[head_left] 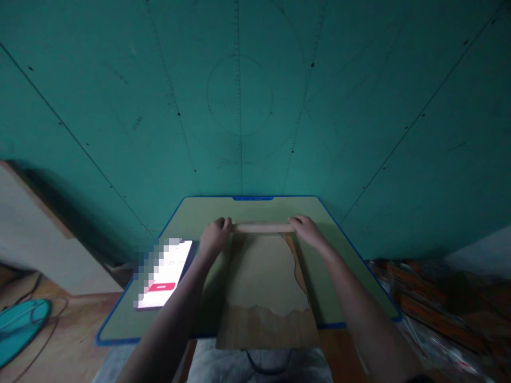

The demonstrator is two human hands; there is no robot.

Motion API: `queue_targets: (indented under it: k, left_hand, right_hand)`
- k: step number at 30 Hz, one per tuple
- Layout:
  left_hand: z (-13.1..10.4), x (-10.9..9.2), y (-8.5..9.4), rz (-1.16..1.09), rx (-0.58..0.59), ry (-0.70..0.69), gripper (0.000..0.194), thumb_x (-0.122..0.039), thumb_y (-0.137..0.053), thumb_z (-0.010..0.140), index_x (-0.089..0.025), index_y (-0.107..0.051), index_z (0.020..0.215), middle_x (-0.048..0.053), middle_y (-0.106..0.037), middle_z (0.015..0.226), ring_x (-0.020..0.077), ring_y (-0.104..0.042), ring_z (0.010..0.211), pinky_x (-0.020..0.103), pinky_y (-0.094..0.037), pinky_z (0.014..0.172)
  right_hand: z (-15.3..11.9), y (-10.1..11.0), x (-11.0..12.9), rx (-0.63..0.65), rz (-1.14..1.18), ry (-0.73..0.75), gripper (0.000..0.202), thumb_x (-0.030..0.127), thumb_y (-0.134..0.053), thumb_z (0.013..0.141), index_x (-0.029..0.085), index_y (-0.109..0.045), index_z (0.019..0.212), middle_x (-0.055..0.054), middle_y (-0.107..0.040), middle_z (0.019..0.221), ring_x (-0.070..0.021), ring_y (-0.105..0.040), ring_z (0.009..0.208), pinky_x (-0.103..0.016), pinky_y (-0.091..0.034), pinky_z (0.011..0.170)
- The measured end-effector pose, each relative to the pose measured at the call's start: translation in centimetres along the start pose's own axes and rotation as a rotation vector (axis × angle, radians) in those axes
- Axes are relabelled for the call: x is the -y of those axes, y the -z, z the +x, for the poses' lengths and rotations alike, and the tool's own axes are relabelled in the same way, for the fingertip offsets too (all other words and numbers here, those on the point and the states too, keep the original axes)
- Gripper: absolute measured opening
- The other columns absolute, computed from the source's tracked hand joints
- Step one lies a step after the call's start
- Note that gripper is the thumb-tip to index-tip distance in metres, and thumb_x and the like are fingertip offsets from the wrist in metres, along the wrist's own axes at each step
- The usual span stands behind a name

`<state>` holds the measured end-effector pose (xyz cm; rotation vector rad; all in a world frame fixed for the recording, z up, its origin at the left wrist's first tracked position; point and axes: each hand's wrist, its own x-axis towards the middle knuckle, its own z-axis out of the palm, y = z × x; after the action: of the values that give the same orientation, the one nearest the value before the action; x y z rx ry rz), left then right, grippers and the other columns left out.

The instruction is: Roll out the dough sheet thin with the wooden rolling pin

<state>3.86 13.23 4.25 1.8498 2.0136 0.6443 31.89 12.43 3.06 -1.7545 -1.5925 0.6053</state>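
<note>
A pale wooden rolling pin (261, 227) lies crosswise near the far end of a wooden board (267, 330). My left hand (215, 235) is closed around its left end, and my right hand (305, 230) is closed around its right end. Flattened pale dough (263, 271) covers much of the board, with an uneven, wavy edge on the right and near sides. Whether the pin touches the dough's far edge, I cannot tell. Bare wood shows along the board's near end and right side.
The board rests on a small green table (215, 205) with a blue rim, its near end overhanging my lap. A phone (170, 276) with a lit screen lies at the left. Behind stands a green wall (255, 106). Cluttered objects (431, 308) lie on the floor at the right.
</note>
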Motion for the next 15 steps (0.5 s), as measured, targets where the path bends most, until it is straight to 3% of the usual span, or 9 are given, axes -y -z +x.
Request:
queue_targets:
  k: [4, 7, 15]
  left_hand:
    - [1.6, -0.5, -0.7, -0.103, -0.025, -0.069, 0.042, -0.036, -0.031, 0.099, -0.016, -0.067, 0.09, 0.012, -0.075, 0.091, 0.0247, -0.071, 0.087, 0.028, -0.047, 0.068]
    - [1.9, 0.0, -1.4, -0.14, -0.038, -0.1, 0.041, -0.033, -0.028, 0.1, -0.016, -0.064, 0.091, 0.011, -0.075, 0.091, 0.0223, -0.07, 0.088, 0.027, -0.048, 0.071]
    - [1.5, 0.8, -1.8, -0.036, 0.015, -0.088, 0.032, -0.039, -0.038, 0.102, -0.021, -0.063, 0.093, 0.009, -0.075, 0.09, 0.0239, -0.071, 0.086, 0.028, -0.044, 0.068]
  right_hand:
    - [2.1, -0.9, 0.6, -0.122, 0.019, -0.022, 0.031, 0.036, -0.039, 0.089, 0.025, -0.047, 0.062, 0.004, -0.042, 0.05, -0.0163, -0.047, 0.052, -0.028, -0.034, 0.053]
    - [2.3, -2.0, 0.4, -0.181, 0.009, -0.013, 0.031, 0.037, -0.037, 0.09, 0.025, -0.048, 0.064, 0.002, -0.048, 0.055, -0.0173, -0.049, 0.058, -0.028, -0.037, 0.056]
    - [1.5, -2.1, -0.8, -0.18, -0.19, -0.068, 0.033, 0.036, -0.039, 0.097, 0.024, -0.061, 0.075, -0.004, -0.065, 0.073, -0.0192, -0.055, 0.07, -0.028, -0.033, 0.061]
